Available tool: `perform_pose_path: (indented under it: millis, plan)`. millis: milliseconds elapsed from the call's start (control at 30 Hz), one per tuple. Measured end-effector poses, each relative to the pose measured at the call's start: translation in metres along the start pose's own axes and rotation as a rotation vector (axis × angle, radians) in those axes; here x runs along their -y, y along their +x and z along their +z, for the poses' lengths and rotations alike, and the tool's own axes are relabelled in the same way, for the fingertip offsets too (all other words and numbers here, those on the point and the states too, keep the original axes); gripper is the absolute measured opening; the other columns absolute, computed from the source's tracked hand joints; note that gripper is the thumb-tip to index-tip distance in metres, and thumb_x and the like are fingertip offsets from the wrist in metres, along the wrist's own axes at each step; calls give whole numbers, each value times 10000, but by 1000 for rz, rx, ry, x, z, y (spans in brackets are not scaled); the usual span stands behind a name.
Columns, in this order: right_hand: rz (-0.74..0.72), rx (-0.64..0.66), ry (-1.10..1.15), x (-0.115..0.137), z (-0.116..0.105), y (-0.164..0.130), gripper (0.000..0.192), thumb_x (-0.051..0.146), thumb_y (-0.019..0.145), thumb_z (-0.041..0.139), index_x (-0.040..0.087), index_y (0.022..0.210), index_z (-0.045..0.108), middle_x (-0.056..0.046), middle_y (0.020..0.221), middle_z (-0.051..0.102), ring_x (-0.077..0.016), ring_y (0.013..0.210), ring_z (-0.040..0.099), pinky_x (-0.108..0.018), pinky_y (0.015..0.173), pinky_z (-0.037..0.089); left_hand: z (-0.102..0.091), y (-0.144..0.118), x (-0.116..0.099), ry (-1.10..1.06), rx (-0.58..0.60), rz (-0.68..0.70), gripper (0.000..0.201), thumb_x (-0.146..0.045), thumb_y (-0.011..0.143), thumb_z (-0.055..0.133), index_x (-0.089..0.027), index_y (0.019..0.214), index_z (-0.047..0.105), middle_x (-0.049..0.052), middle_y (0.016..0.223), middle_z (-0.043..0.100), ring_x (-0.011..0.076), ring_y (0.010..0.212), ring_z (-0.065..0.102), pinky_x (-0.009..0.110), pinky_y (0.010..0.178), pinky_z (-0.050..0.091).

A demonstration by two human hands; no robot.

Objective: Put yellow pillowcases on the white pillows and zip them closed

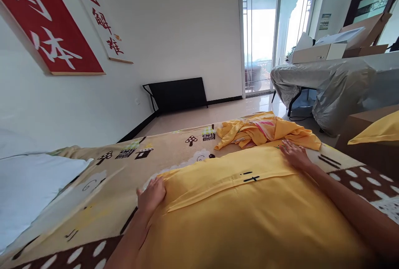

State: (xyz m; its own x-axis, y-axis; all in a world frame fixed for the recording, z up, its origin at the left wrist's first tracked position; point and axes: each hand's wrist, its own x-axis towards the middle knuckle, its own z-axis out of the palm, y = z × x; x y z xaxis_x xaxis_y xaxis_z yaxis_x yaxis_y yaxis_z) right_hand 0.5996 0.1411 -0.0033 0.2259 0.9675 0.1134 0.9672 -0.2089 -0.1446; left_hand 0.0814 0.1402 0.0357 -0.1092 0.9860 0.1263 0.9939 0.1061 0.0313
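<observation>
A plump yellow pillow with a sewn overlap across its upper part and small black marks lies in front of me on the patterned blanket. My left hand rests against the pillow's left edge near the far corner, fingers partly bent and apart. At the far right corner, my right hand lies flat on the yellow cloth with its fingers stretched out. Just beyond the pillow is a crumpled yellow cloth with a pink print, close to my right fingertips.
A white pillow lies at the left. Another yellow cloth corner juts in at the right, above a cardboard box. Plastic sheeting drapes a table bearing open boxes. A black folded panel leans against the wall.
</observation>
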Motion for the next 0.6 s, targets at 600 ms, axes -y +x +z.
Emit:
perform_pose_path:
  millis: [600]
  plan:
    - [-335,33,151,-17,19,-111,588,558,942,141,322,1480,158,22,1540,169,-185,1418,150,-454,1137,185,37,-84,-47,-207,-152,442,502,-394,948,243,-287,1436,285,35,1505,303,200,1385,282,494,1119,252]
